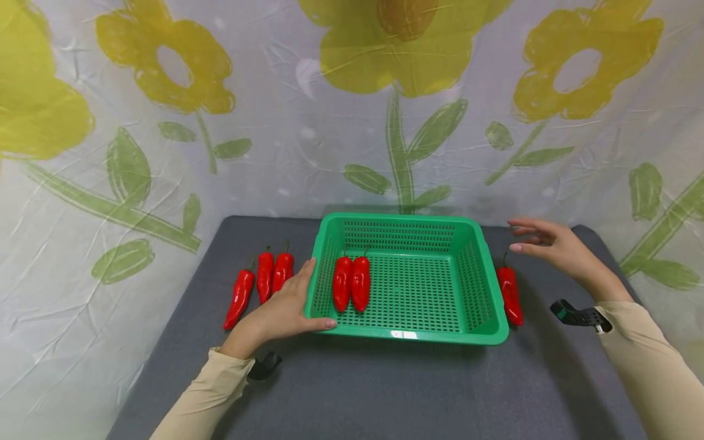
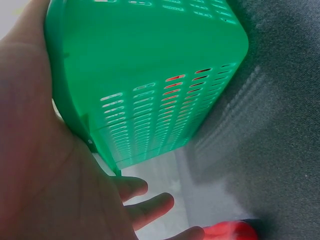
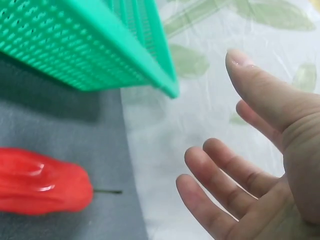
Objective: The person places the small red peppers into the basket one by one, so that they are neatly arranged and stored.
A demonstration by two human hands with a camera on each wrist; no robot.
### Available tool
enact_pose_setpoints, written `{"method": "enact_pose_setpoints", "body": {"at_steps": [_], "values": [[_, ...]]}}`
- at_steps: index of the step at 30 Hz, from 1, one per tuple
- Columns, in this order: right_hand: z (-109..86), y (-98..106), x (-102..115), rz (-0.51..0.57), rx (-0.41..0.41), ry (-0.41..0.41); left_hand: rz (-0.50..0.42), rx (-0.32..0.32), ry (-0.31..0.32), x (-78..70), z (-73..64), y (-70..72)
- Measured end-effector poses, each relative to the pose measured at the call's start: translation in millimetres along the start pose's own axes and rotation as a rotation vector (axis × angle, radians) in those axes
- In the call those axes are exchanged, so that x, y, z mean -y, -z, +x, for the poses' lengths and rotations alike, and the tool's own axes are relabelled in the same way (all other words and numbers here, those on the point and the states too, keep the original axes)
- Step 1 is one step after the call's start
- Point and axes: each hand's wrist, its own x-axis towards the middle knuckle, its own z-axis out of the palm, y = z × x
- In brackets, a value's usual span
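A green plastic basket (image 1: 406, 335) with slotted walls stands on the grey table. My left hand (image 1: 283, 308) rests against its left front corner, thumb on the front rim and fingers extended along the left side. Two red peppers (image 1: 351, 284) lie side by side inside the basket, at its left. Just right of the basket lies another red pepper (image 1: 510, 296), its stem (image 3: 107, 191) pointing to the back. My right hand (image 1: 550, 244) hovers near that stem end, holding nothing, with fingers apart and slightly bent in the right wrist view.
Three more red peppers (image 1: 265, 276) lie on the table left of the basket, close to my left fingers. A flower-printed cloth (image 1: 275, 153) hangs behind the table (image 1: 385, 391). Black straps (image 1: 577, 313) show at both wrists.
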Motion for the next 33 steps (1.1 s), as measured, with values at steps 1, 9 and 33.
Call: {"method": "enact_pose_setpoints", "body": {"at_steps": [1,9,33], "values": [[-0.4,-0.2,-3.3,-0.001,0.003,0.000,-0.002,0.001,0.000,-0.1,-0.1,0.0],[-2.4,-7.1,-29.9,0.008,0.020,-0.028,-0.003,0.006,0.008,-1.7,-1.3,1.0],[-6.7,-38.7,-79.6,0.046,0.079,-0.072,0.013,-0.004,-0.004,-1.0,-0.5,0.9]]}}
